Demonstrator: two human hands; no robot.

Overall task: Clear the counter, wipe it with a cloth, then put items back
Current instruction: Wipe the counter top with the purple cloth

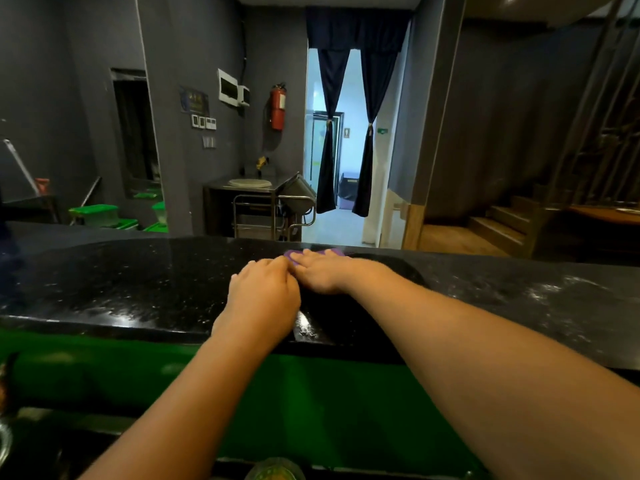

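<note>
A black speckled stone counter [138, 282] runs across the view in front of me. A purple cloth [334, 252] lies near its far edge, mostly hidden under my right hand [322, 273], which presses flat on it with straight fingers. My left hand [263, 294] lies beside it, touching the right hand, fingers loosely curled over the counter; whether it holds a part of the cloth is hidden. Wet streaks shine on the stone near the front edge.
A green panel [311, 403] drops below the counter's front edge. Beyond the counter stand a steel trolley [273, 209], green-lidded bins [100, 214], a red fire extinguisher [278, 107] on the wall, a curtained doorway [346, 133] and wooden stairs [502, 223].
</note>
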